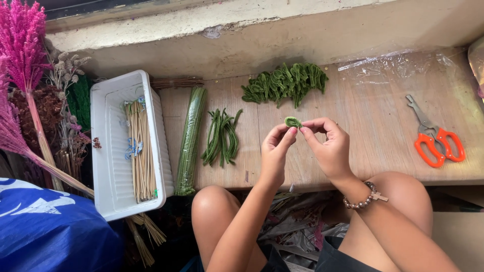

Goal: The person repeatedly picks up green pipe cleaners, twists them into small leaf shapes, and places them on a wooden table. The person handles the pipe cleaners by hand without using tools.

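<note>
Head view: a green curl point(293, 122) of fuzzy wire is pinched between both hands, held up over the bench point(383, 136). The left hand point(275, 151) has thumb and forefinger pressed together on the curl's left edge; the right hand point(330, 146) nips its right edge the same way, other fingers folded loosely.

Progress, judged from what lies about: just beyond the grip, toward the wall, a pile point(285, 83) of finished-looking green curls is heaped — so a good share appears done. Left of the grip, approx. a dozen bent stems point(221, 137) lie loose, and further left a wrapped bundle point(190, 141) of straight green wire lies unopened, so plenty seems left. The curl in hand looks part-rolled — its shape is close to those in the pile, but not confirmable.

Well right of the grip, orange-handled scissors point(436, 138) lie untouched. Far left, a white tray point(108, 166) holds wooden sticks point(140, 151).

Hard to make out: the curl's underside and any loose tail are hidden by the fingertips; the pile's count can't be told, pieces overlap. Dried pink plumes point(22, 45) are cut off at the frame's left edge, and the stuff under the bench, betw. the knees, is too dark to identify.
</note>
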